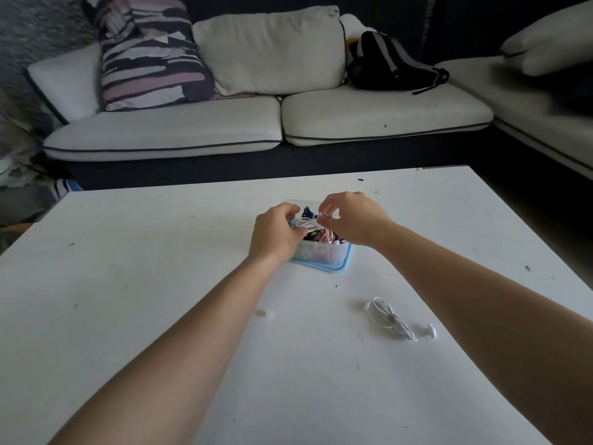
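White cable (304,223), coiled, is held just over the clear box (321,256) of tangled cords, which stands midway across the table (128,284), nearer its far edge. The left hand (276,234) curls its fingers round the coil. The right hand (353,220) pinches the cable between thumb and fingertips. Bundled earphones (390,319) lie apart, nearer the front edge.

No writing, label or number is legible.
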Motion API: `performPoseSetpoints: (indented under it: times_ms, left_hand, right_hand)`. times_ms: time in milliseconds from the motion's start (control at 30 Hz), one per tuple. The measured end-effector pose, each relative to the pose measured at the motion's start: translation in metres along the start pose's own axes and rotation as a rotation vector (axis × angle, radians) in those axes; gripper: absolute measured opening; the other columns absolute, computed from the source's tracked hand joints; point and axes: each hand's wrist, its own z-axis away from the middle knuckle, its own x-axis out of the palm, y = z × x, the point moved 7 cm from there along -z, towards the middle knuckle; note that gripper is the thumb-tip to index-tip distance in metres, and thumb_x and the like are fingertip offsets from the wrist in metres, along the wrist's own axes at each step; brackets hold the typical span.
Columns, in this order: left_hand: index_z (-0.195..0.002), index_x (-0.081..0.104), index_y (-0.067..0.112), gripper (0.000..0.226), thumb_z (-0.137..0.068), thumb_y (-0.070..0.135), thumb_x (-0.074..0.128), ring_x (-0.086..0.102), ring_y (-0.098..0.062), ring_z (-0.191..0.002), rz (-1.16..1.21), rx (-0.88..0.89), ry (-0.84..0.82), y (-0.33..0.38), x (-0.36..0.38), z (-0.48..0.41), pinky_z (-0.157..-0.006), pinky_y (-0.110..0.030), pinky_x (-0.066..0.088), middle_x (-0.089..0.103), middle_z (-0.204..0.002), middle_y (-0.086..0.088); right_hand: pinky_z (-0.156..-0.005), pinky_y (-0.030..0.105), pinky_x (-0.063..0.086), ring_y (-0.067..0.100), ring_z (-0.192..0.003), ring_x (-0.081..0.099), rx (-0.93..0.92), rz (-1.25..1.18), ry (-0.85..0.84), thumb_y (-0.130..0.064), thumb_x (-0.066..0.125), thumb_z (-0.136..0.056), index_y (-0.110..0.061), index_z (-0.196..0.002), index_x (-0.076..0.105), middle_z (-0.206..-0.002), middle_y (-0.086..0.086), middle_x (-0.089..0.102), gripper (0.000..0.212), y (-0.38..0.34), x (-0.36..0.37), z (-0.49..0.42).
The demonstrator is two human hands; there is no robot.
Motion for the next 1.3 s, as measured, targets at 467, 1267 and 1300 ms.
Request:
performPoseSetpoints:
  times_ms: [467, 1267, 1300]
  left_hand:
    - [-0.106, 0.073, 0.021, 0.022, -0.092, 0.018, 0.057, 0.057, -0.02, -0.111, -0.302, 0.308, -0.111, 0.039, 0.027, 0.05, -0.085, -0.031, 0.048, 0.064, -0.119, 0.005]
    - [-0.075, 0.074, 0.022, 0.014, -0.084, 0.032, 0.069, 0.062, -0.023, -0.078, -0.34, 0.135, -0.254, 0.028, 0.035, -0.003, -0.07, -0.034, 0.052, 0.068, -0.076, 0.005]
    - [-0.075, 0.072, 0.02, 0.018, -0.086, 0.032, 0.064, 0.061, -0.023, -0.077, -0.365, 0.143, -0.296, 0.027, 0.036, -0.003, -0.068, -0.035, 0.05, 0.066, -0.073, 0.005]
  right_hand:
    - [-0.091, 0.037, 0.051, 0.02, -0.11, 0.059, 0.223, -0.008, -0.017, -0.018, 0.042, -0.095, -0.031, -0.114, 0.067, -0.122, -0.006, 0.065, 0.034, 0.067, -0.017, 0.103]
    - [-0.075, 0.031, 0.051, 0.021, -0.09, 0.06, 0.144, 0.019, -0.35, -0.036, 0.07, -0.08, -0.033, -0.113, 0.058, -0.1, -0.005, 0.062, 0.036, 0.074, 0.058, 0.128]
    - [-0.075, 0.032, 0.051, 0.021, -0.09, 0.061, 0.146, 0.012, -0.347, -0.037, 0.07, -0.079, -0.033, -0.112, 0.058, -0.1, -0.004, 0.062, 0.036, 0.074, 0.059, 0.127]
